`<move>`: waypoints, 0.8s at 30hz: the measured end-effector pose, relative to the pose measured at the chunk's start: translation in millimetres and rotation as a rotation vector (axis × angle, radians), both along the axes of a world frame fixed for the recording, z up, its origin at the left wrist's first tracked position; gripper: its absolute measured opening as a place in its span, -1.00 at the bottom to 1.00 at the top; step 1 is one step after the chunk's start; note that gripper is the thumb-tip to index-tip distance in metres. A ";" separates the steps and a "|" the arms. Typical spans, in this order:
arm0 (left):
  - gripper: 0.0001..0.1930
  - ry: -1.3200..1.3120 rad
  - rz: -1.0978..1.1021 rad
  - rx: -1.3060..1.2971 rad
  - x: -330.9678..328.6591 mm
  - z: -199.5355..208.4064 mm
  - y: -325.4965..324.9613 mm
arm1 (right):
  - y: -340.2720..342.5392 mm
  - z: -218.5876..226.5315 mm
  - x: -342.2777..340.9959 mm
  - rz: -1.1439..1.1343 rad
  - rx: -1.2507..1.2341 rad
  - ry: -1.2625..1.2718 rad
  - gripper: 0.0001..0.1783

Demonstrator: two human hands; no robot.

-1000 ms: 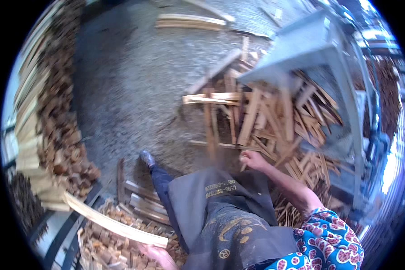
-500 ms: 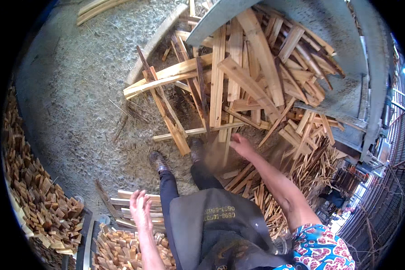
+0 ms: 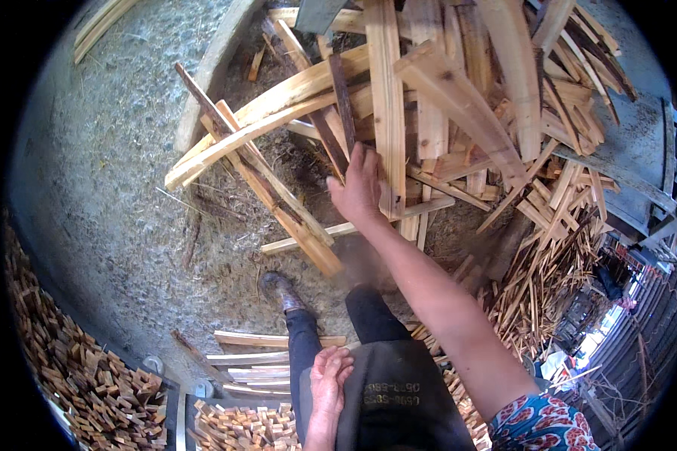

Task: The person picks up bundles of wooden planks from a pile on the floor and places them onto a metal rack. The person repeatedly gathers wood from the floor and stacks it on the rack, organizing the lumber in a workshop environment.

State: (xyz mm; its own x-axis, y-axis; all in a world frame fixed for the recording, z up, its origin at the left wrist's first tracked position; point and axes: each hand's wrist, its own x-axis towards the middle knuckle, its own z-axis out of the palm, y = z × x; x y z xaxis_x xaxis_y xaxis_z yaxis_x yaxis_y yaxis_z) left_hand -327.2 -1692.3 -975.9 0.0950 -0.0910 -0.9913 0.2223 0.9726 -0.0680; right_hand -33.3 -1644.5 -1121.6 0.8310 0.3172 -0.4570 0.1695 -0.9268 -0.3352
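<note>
My right hand (image 3: 359, 188) reaches into the pile of wood offcuts, its thumb and fingers closed around the lower part of a dark, bark-edged strip of wood (image 3: 341, 98). The hand covers the strip's near end. Beside it on the right stands a long pale plank (image 3: 386, 98); on the left, a curved pale slat (image 3: 248, 139) lies across other pieces. My left hand (image 3: 329, 378) hovers by my thigh, in front of the dark apron (image 3: 399, 383). Its fingers are curled in, with nothing seen in them.
A metal bin (image 3: 639, 143) full of planks stands at the upper right, above a heap of thin sticks (image 3: 538, 278). Stacked short wood pieces (image 3: 90, 376) line the lower left. Pale slats (image 3: 252, 359) lie near my left leg. A raised curb (image 3: 210, 83) edges the rough floor.
My right hand has moved forward and left onto the dark strip. My left hand has come right toward the apron, its fingers curling in. The view has shifted, bringing the pile closer.
</note>
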 end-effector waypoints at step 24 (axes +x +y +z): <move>-0.56 0.232 -0.735 1.066 160.7 -211.4 150.0 | -4.3 -40.8 4.6 0.194 0.071 -0.073 -0.18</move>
State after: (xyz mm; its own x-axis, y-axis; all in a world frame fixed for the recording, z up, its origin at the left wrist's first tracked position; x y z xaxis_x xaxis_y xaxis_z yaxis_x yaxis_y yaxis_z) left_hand -166.5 -1542.3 -1187.3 0.1777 0.7839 -0.5949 0.8066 0.2303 0.5444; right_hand -28.7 -1648.7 -1162.4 0.7814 0.5036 -0.3685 0.3685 -0.8490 -0.3787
